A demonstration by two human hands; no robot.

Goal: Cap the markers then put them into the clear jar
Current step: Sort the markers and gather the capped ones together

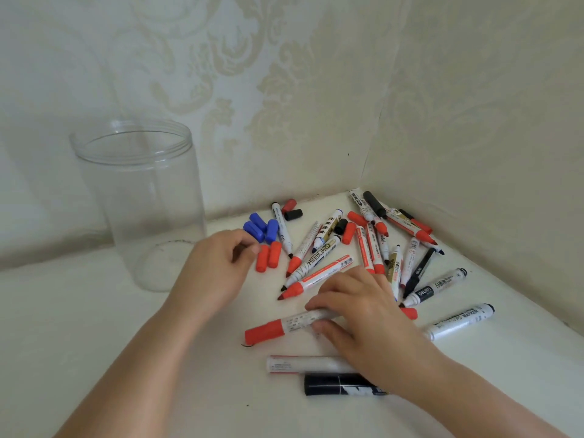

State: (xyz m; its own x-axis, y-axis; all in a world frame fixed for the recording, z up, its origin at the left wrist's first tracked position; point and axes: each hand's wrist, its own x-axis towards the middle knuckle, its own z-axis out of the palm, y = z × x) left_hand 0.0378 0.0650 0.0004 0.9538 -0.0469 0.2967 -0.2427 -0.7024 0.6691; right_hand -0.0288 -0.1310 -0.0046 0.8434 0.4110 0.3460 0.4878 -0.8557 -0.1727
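Observation:
The clear jar [139, 200] stands upright and open at the left, with nothing inside. My right hand [363, 314] grips a red marker [284, 327] by its white barrel, thumb under and fingers over; its red neck and dark tip point left, uncapped. My left hand [215, 267] lies between the jar and the pile. Its curled thumb and forefinger tips meet the upper end of one of two loose red caps [268, 256]. I cannot tell whether it grips that cap. Three blue caps [260, 229] lie just beyond.
Several uncapped red, blue and black markers [366, 245] and loose caps lie heaped in the wall corner [363, 181]. A white marker [303, 364] and a black one [338, 384] lie under my right wrist. Another white marker [461, 320] lies at the right.

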